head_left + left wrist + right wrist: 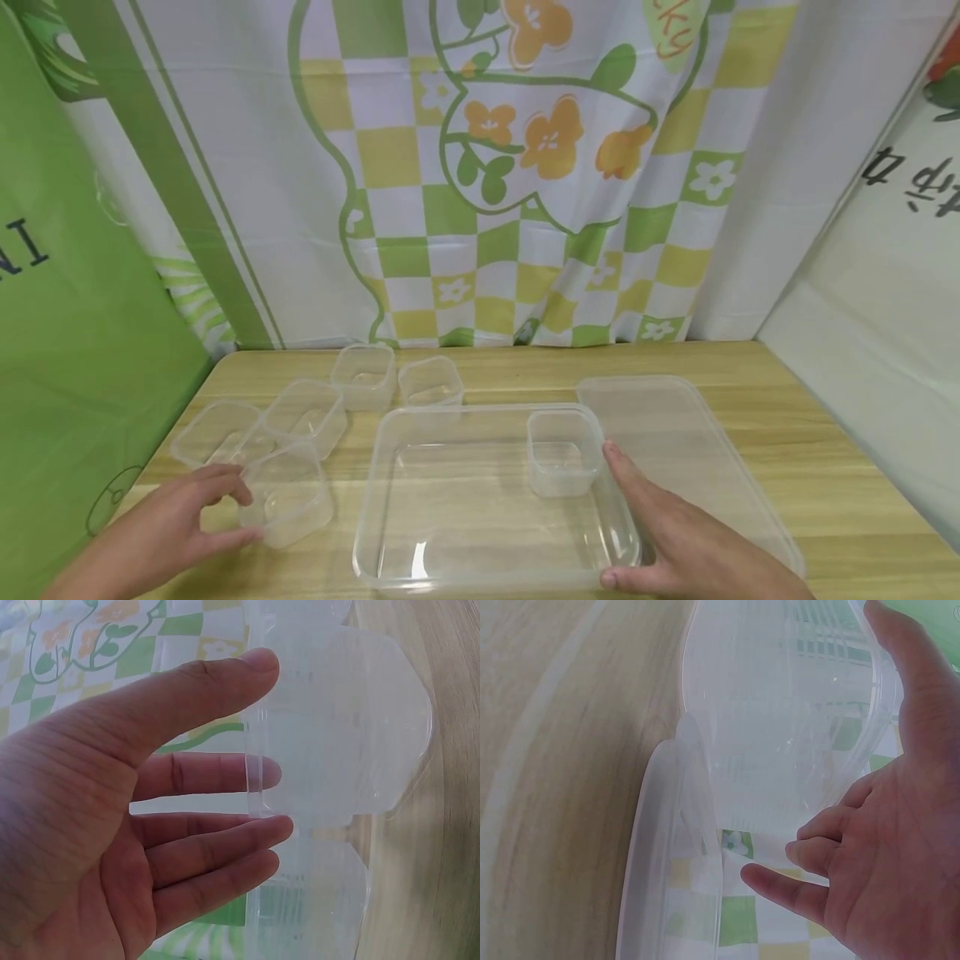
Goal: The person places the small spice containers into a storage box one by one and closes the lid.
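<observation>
At the left of the table, my left hand (176,517) is at the nearest small clear square container (288,500). In the left wrist view the thumb lies over its rim and a finger shows through its wall, pinching it; the other fingers are extended. My right hand (690,533) rests at the right end of the large clear rectangular container (457,492), index finger straight along the right rim and thumb at the near corner. One small clear container (564,467) stands upright inside the large one, in its far right corner.
Several more small clear containers stand at the back left, among them one (363,379) by the curtain (480,250) and another (431,383) beside it. A translucent flat lid (690,450) lies right of the large container on the wooden table (840,492).
</observation>
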`<act>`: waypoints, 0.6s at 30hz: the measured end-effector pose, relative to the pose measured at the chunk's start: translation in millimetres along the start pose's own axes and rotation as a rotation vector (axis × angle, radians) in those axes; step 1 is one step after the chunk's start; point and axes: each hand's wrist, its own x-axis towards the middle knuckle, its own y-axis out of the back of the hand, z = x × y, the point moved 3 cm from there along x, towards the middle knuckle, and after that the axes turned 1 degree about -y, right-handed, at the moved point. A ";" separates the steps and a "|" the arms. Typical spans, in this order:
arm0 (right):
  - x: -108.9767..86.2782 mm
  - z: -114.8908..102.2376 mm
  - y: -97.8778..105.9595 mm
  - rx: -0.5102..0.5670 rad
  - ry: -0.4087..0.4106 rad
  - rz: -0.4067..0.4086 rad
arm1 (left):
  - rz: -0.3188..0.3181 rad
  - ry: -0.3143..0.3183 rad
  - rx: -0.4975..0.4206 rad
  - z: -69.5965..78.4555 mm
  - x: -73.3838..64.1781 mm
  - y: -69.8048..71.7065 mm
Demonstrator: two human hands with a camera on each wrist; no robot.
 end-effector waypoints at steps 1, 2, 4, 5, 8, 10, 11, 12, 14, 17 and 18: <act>0.0 0.1 0.1 0.000 0.005 0.001 | 0.004 0.006 0.000 0.0 0.1 0.2; -0.1 0.3 0.0 0.003 0.007 0.002 | 0.010 0.010 0.003 0.2 0.1 0.5; -0.1 0.3 -0.3 0.004 0.016 0.006 | 0.009 0.024 0.001 0.0 -0.5 1.2; 0.0 0.2 -0.3 0.002 0.021 0.007 | 0.004 0.029 -0.004 -0.4 -0.7 1.4; 0.0 0.5 -0.4 0.009 0.016 0.003 | 0.006 0.039 -0.003 -0.5 -1.0 2.7; 0.3 0.3 -0.1 0.008 0.012 -0.006 | -0.002 0.048 -0.001 -0.7 -0.3 4.1; 0.3 0.1 0.0 0.007 0.007 -0.013 | -0.006 0.049 0.001 -0.7 0.2 4.9; 0.4 0.1 0.1 0.006 0.003 -0.019 | -0.010 0.051 0.001 -0.5 0.8 5.8; 0.4 0.0 0.2 0.008 -0.013 -0.029 | -0.023 0.061 0.004 0.3 1.7 7.9; 0.4 -0.2 0.5 0.005 -0.028 -0.036 | -0.023 0.055 0.011 3.6 1.8 11.0; 0.4 -0.2 0.6 0.004 -0.026 -0.034 | -0.007 0.042 0.017 5.3 1.5 12.1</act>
